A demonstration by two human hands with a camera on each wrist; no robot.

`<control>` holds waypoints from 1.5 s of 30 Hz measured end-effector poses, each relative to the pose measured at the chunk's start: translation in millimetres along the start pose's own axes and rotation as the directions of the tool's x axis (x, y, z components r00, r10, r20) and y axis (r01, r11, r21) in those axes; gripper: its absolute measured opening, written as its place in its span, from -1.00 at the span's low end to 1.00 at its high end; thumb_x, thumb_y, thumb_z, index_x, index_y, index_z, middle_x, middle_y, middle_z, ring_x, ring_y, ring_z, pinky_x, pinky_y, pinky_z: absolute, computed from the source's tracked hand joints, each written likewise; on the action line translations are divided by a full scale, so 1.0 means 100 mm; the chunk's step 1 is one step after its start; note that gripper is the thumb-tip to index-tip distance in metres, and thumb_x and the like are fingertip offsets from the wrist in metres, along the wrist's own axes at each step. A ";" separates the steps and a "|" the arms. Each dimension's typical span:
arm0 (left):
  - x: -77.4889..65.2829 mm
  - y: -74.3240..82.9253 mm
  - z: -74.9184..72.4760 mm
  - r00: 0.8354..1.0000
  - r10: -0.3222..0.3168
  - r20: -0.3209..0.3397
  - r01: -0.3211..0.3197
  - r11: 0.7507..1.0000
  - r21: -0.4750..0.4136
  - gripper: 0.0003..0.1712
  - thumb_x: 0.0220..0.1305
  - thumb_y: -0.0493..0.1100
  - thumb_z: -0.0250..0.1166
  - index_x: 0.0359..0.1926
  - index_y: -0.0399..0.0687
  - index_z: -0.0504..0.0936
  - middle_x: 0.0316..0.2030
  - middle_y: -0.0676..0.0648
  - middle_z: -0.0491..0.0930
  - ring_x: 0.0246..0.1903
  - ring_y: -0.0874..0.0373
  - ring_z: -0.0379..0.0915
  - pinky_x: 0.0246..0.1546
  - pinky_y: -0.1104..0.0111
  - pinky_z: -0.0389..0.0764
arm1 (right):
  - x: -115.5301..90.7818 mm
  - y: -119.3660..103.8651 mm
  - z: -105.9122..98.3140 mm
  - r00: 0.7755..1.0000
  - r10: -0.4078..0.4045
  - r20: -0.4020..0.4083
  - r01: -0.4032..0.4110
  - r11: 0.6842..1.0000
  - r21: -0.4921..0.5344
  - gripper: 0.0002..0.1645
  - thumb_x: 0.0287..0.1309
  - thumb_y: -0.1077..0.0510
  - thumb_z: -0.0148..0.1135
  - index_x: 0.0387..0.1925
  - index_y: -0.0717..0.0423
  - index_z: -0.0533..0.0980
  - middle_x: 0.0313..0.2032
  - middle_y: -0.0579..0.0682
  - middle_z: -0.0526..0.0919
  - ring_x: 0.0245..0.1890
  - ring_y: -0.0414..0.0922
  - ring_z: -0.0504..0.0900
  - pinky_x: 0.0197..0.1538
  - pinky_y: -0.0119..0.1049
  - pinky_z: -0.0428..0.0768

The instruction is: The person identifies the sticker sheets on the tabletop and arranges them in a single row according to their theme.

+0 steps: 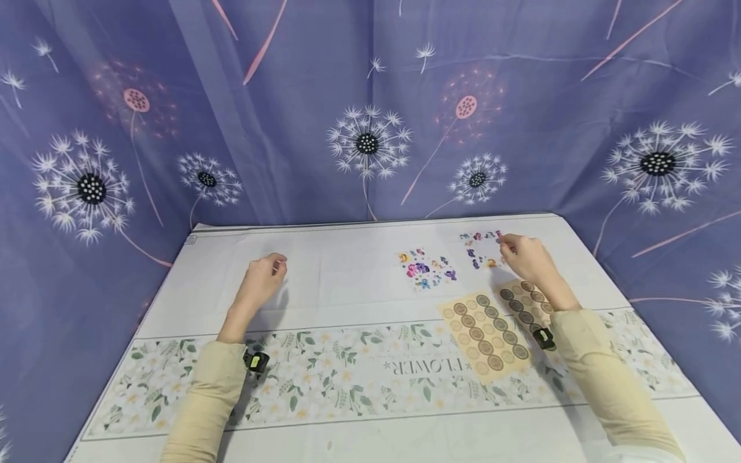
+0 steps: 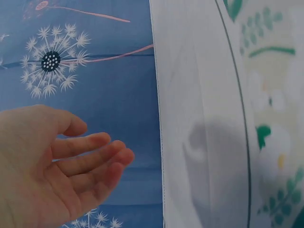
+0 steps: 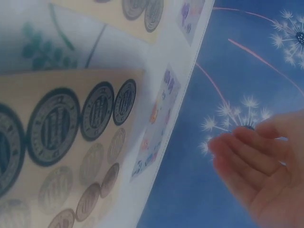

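Note:
My left hand (image 1: pixel 262 281) hovers over the white left part of the table, its fingers loosely bent and holding nothing. In the left wrist view the palm of that hand (image 2: pixel 61 166) shows bare. On the right, my right hand (image 1: pixel 529 260) is above the table beside a clear sheet of small colourful cartoon stickers (image 1: pixel 476 262), covering its right edge from the head camera. The right wrist view shows this hand (image 3: pixel 261 166) with relaxed fingers and nothing in them. A second cartoon sticker sheet (image 1: pixel 421 269) lies to its left.
Two tan sheets of round, stamp-like stickers lie nearer me: one sheet (image 1: pixel 485 334) at centre right, the other sheet (image 1: pixel 523 302) partly under my right forearm. A floral band with lettering crosses the white tablecloth (image 1: pixel 347 276). A blue dandelion curtain (image 1: pixel 289 128) surrounds the table's back and sides.

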State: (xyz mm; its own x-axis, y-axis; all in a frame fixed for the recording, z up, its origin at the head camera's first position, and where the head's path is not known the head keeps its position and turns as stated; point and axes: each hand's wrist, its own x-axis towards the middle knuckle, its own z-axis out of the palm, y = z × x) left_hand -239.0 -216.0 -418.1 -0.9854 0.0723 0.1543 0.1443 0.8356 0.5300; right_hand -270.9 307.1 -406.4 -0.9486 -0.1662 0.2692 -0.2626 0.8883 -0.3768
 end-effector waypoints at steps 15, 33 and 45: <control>0.16 0.20 0.19 0.975 -0.160 0.155 0.210 0.894 -0.396 -0.61 0.39 -0.27 -0.04 0.01 -0.48 0.57 -0.26 -0.33 0.67 -0.41 0.13 0.67 -0.40 0.50 0.70 | 0.18 0.06 0.08 0.990 0.050 0.135 -0.073 0.983 0.169 -0.66 0.28 0.34 -0.06 -0.06 0.40 0.57 -0.23 0.35 0.70 -0.28 0.17 0.71 -0.37 -0.38 0.66; 0.28 0.60 0.49 0.936 -0.148 0.321 0.315 0.759 -0.570 -0.59 0.43 -0.23 -0.03 0.08 -0.48 0.52 -0.16 -0.35 0.66 -0.39 0.23 0.65 -0.21 0.35 0.73 | 0.29 -0.01 0.08 0.944 0.114 0.308 -0.213 0.926 0.312 -0.63 0.34 0.33 -0.05 0.06 0.50 0.48 -0.07 0.45 0.61 -0.21 0.16 0.72 -0.19 -0.19 0.76; 0.34 0.73 0.75 0.909 -0.123 0.399 0.381 0.634 -0.672 -0.54 0.45 -0.20 -0.06 0.19 -0.48 0.43 0.00 -0.39 0.61 -0.19 0.08 0.69 -0.04 0.29 0.72 | 0.36 -0.09 0.14 0.903 0.115 0.415 -0.303 0.854 0.423 -0.60 0.29 0.40 -0.04 0.10 0.59 0.40 -0.19 0.33 0.67 -0.44 -0.26 0.66 -0.40 -0.35 0.71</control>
State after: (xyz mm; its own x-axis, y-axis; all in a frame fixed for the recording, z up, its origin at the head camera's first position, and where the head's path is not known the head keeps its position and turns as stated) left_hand -268.7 -111.8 -437.0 -0.9493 0.1800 -0.2579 -0.2233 0.1914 0.9558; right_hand -305.0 287.1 -406.2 -0.9596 -0.2255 -0.1682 -0.0112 0.6279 -0.7783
